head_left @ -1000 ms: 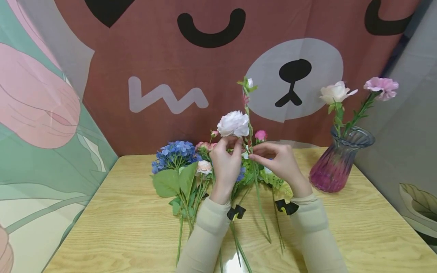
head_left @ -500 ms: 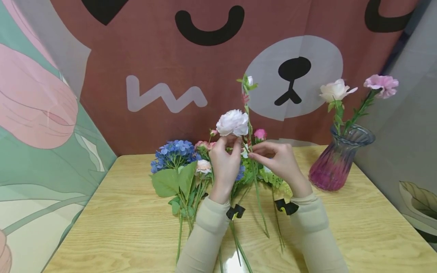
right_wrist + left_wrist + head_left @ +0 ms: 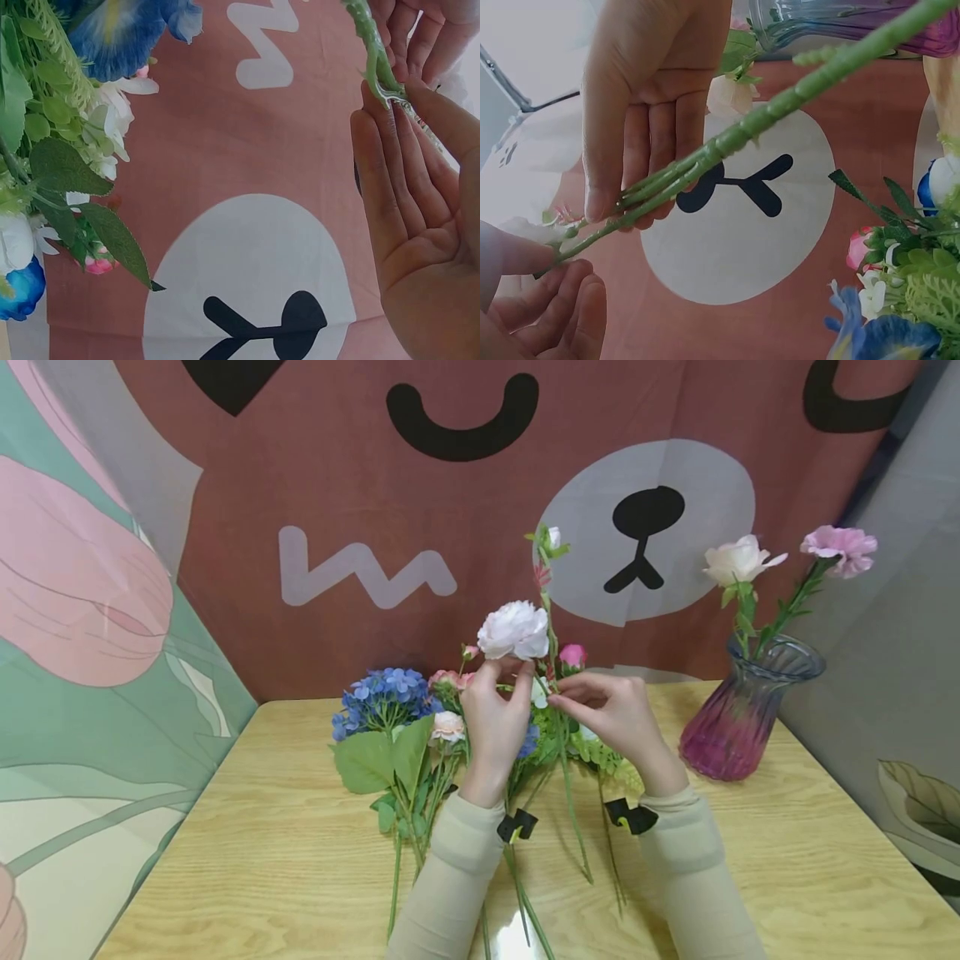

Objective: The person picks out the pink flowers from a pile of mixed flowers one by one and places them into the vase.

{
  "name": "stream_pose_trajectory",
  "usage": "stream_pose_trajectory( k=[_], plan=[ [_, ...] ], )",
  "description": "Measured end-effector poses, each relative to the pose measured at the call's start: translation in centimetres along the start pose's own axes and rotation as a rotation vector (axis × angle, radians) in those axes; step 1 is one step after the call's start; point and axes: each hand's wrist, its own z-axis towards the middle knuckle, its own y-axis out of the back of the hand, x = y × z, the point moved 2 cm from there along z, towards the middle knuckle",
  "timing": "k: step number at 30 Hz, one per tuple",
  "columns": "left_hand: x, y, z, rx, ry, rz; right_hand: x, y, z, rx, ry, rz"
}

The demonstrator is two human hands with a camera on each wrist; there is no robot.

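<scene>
In the head view my left hand (image 3: 495, 727) pinches the stem just under a large white peony-like bloom (image 3: 514, 631). Facing it, my right hand (image 3: 622, 714) pinches the same flower's green stem (image 3: 780, 105) between thumb and fingers, where thinner branches join. One branch rises above both hands to a small white bud (image 3: 553, 537) with green leaves. The stem's lower end hangs down toward the table. Seen in the left wrist view, my left thumb and fingers hold a thin branch. The right wrist view shows my right fingertips at the fork; the bloom is largely cut off there.
A blue hydrangea (image 3: 386, 693), a pale pink rose (image 3: 448, 727) and other flowers lie on the wooden table (image 3: 285, 843) under and behind my hands. To the right stands a purple-to-blue glass vase (image 3: 723, 735) holding a cream rose (image 3: 741, 560) and a pink carnation (image 3: 840, 550).
Both hands keep nearly the same place and grip. The budded tip of the branch has swayed slightly to the right.
</scene>
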Motion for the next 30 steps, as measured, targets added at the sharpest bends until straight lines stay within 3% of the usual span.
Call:
stream_pose_trajectory(
  k=[7, 15, 21, 30],
  plan=[
    [0.3, 0.5, 0.2, -0.015, -0.025, 0.023, -0.1, 0.4, 0.0, -0.034, 0.016, -0.007],
    [0.9, 2.0, 0.8, -0.049, -0.042, 0.057, -0.5, 1.5, 0.0, -0.117, 0.055, -0.046],
    [1.6, 3.2, 1.3, -0.093, -0.021, 0.064, -0.5, 2.7, -0.2, -0.135, -0.003, -0.051],
    [3.0, 5.0, 2.1, -0.132, -0.058, 0.136, -0.8, 4.7, -0.4, -0.206, -0.02, -0.059]
  ],
)
